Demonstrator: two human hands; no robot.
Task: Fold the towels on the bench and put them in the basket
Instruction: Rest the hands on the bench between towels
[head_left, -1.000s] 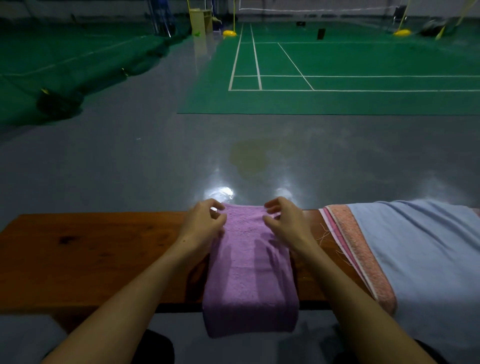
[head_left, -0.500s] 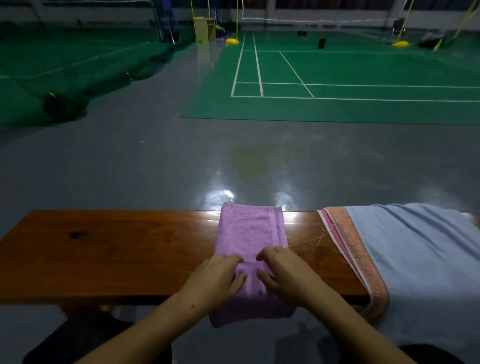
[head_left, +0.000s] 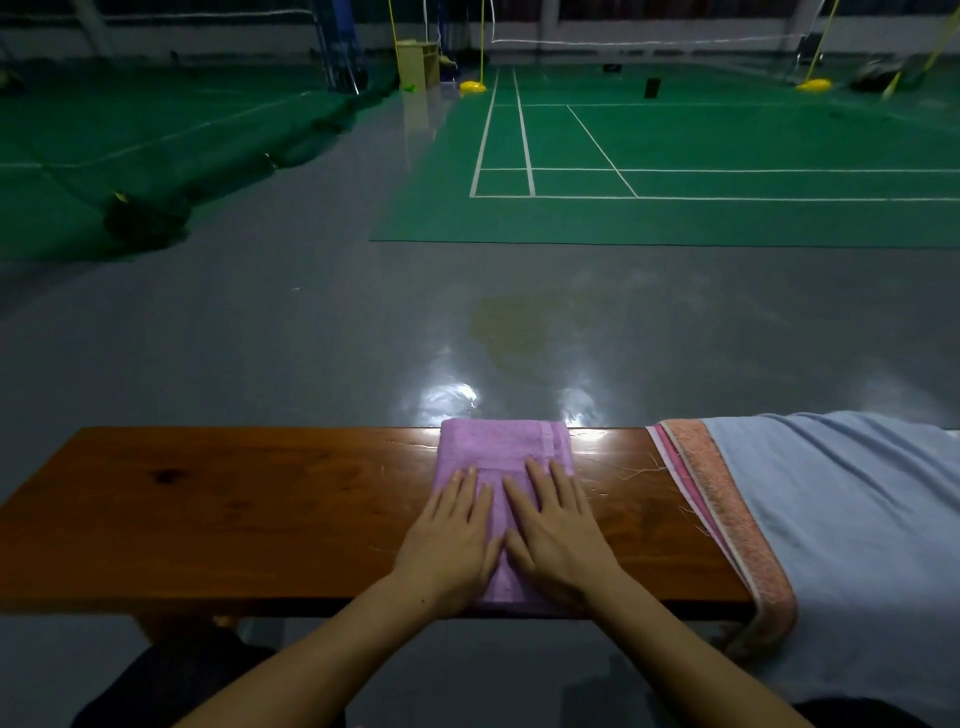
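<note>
While flat on bench, purple towel pressed by spread left hand & right hand.

Blue towel runs past the right edge.

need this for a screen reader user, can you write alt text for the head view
Both hands, left hand and right hand, press flat on a folded purple towel on a wooden bench. A light blue towel over a pink one drapes the bench's right end.
</note>
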